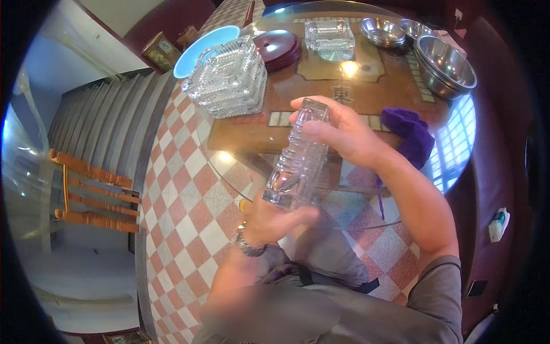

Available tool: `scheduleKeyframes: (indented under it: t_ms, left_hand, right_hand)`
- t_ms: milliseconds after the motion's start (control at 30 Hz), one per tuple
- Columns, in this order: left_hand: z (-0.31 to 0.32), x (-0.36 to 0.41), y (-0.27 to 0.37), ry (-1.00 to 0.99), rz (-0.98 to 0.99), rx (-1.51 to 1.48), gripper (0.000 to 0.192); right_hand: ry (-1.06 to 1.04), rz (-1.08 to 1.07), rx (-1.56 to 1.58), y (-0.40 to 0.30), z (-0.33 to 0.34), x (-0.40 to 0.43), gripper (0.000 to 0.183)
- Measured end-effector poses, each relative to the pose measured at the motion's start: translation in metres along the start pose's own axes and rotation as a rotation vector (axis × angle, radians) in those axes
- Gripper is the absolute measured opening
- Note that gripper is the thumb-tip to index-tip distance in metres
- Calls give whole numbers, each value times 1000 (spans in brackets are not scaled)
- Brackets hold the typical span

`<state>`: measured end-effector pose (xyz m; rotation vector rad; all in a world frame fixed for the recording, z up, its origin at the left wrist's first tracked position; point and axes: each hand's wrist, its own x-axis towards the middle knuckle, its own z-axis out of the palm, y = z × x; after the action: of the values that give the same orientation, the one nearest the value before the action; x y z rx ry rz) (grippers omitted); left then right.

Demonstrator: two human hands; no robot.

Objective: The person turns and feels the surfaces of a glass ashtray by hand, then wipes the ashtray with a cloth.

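Note:
A clear ribbed glass dish, square-cornered like an ashtray, is held on its edge between my two hands above the near side of the glass tabletop. My left hand, with a metal-banded watch on its wrist, grips the lower end. My right hand has its thumb and fingers around the upper end. To the right of the dish, a purple cloth lies bunched at the table's edge. A stack of similar clear glass dishes stands at the table's left side.
Beyond the hands, the round glass table bears a light-blue plastic basin, stacked dark red plates, another clear glass dish and nested steel bowls. A wooden railing shows at the left above the checkered floor.

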<state>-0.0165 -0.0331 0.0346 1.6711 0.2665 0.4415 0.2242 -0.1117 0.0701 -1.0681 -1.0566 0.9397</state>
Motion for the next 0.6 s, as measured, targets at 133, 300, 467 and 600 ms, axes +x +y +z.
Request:
scheduleKeyframes:
  t_ms: [133, 300, 467, 600]
  left_hand:
    - [1, 1, 22, 90, 9, -236, 81]
    - [-15, 41, 86, -133, -280, -145, 86]
    - [-7, 75, 108, -333, -435, 153, 74]
    - [19, 76, 103, -143, -121, 424, 67]
  right_hand:
    - [41, -26, 20, 1, 7, 1, 55]
    - [120, -67, -60, -10, 13, -2, 44]
    - [209, -26, -66, -11, 14, -3, 36]
    - [194, -122, -91, -22, 13, -12, 37]
